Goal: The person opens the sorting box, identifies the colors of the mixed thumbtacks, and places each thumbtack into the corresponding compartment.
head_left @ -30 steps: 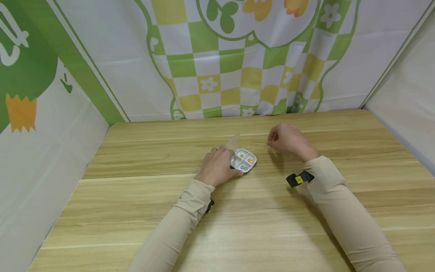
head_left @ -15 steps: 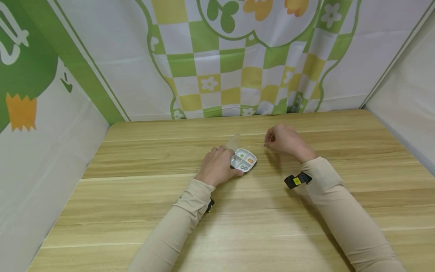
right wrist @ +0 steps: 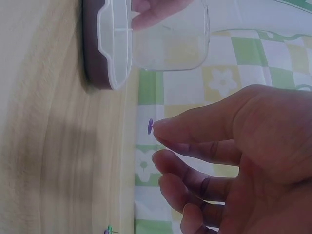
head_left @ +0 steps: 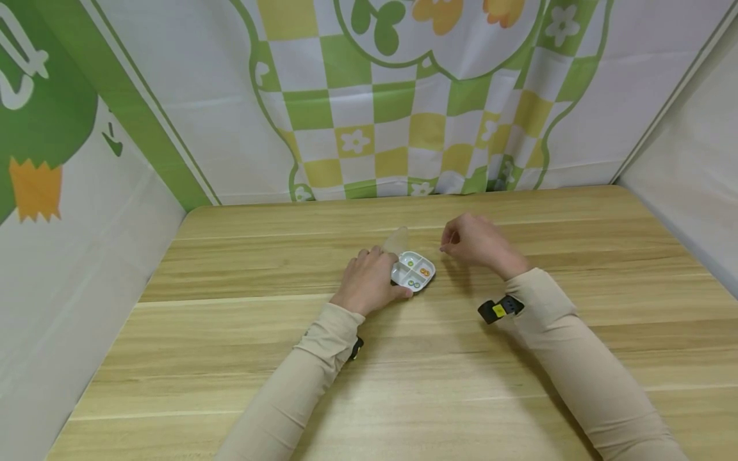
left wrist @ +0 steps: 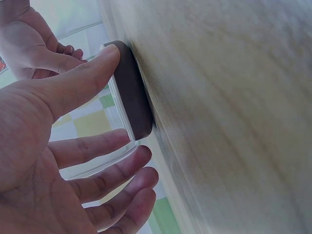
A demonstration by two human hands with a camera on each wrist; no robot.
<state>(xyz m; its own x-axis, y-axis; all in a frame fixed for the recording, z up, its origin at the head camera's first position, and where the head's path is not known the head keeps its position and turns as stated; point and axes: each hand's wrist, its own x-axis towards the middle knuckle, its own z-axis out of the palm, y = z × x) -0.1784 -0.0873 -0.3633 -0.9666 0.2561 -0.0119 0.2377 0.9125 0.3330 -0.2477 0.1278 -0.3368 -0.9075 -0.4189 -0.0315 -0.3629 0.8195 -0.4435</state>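
Observation:
A small white compartment box [head_left: 431, 262] with a dark brown base stands on the table, its clear lid [head_left: 396, 240] raised at the far side. Tiny round pieces lie in its compartments: green at the back, orange at the right, bluish at the front. The left compartment is partly behind my left hand [head_left: 367, 280], which grips the box between thumb and index finger, other fingers loosely bent. To the right of the box and above the table, my right hand [head_left: 481, 244] pinches a small purple stud [right wrist: 150, 126] between thumb and index finger. Its exact kind is unclear.
On the wooden table [head_left: 403, 384], another tiny purple and green piece [right wrist: 108, 230] with a thin pin shows at the lower edge of the right wrist view. A checkered green and yellow cloth [head_left: 392, 141] hangs behind the table, and pale walls flank it.
My right hand has moved left and slightly nearer, closer to the box, still pinching the small stud. The left hand and the box have stayed put.

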